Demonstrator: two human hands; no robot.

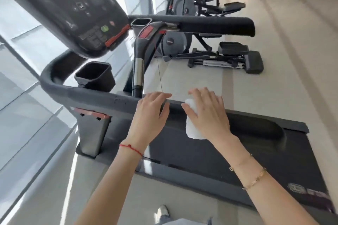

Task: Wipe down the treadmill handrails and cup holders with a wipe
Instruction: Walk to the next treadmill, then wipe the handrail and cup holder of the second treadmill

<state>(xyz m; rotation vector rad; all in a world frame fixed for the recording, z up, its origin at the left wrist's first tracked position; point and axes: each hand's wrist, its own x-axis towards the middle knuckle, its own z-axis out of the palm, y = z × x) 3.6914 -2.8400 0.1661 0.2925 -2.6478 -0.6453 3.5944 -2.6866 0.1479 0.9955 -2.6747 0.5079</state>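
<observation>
on the near handrail of the treadmill, both hands sit side by side. left hand lies flat with fingers straight and relaxed, resting over the rail, holding nothing. right hand presses a white wipe against the rail, fingers spread over it, thumb alongside; wipe pokes out under the palm toward the wrist. can't tell if the fingers curl under the rail.

near cup holder stands just past the rail bend, well left of the hands. far cup holder sits at the base of the far handrail, beside the console.

step in hand looks like wiping the near rail. to do it well: keep the wipe wrapped round the rail, not only on top, and drag in one long pass along the foam. left hand should brace, not smear ahead of the wipe. the thin safety cord hangs just beyond the left fingers, so avoid snagging it. rail surface looks pitted near the bend, likely needs firmer pressure there. cup holders and far rail probably not done yet.
</observation>
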